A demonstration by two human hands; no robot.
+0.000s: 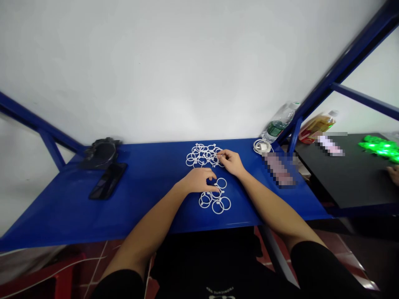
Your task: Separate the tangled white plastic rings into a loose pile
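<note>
Two groups of white plastic rings lie on the blue table [149, 182]. The far pile of rings [202, 155] sits near the wall; a smaller near cluster of rings [216, 199] lies toward me. My left hand [199, 180] rests curled on the table, fingertips pinched on a ring at the top of the near cluster. My right hand [231, 161] reaches to the right edge of the far pile, its fingers pinched on a ring there.
A black phone [107, 181] and a dark crumpled object [101, 151] lie at the left. A coiled white cable [262, 146] and a plastic bottle [279, 122] sit at the back right. A black table [349, 174] adjoins on the right, with another person's hand [393, 173] at its edge.
</note>
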